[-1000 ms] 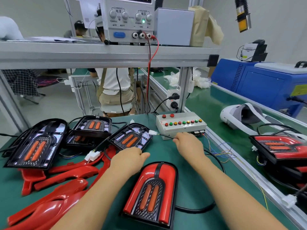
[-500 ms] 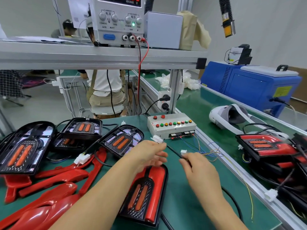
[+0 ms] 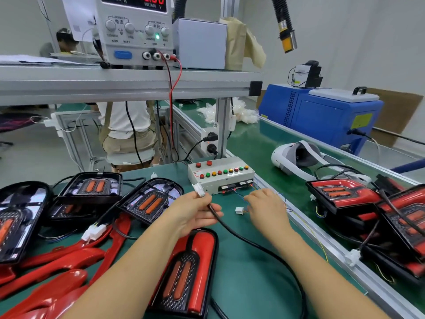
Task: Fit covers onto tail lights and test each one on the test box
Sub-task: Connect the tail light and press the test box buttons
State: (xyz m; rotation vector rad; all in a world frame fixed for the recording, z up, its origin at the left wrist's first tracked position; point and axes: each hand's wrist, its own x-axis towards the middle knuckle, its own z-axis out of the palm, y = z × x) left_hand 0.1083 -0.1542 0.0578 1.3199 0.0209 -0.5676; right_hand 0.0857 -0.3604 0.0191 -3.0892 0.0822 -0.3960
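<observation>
At lower centre of the frame the tail light lies on the desk with its red cover on. We judge the fitting done for this one and the testing in hand.

Our left hand pinches the light's black cable just behind the white plug, with the other fingers loose. The plug is raised and points up the frame toward the test box.

Our right hand pinches the box's small white socket by its thin leads, as far as we can see. The socket's free end is turned left toward the plug, and the two are near but apart. With each held by the wire behind it, both mating faces are clear and we can line them up.

The bare lights and loose covers lie at left within our reach. We take the covered lights at right as already tested. The supply at the top shows lit digits, so the box likely has power.
</observation>
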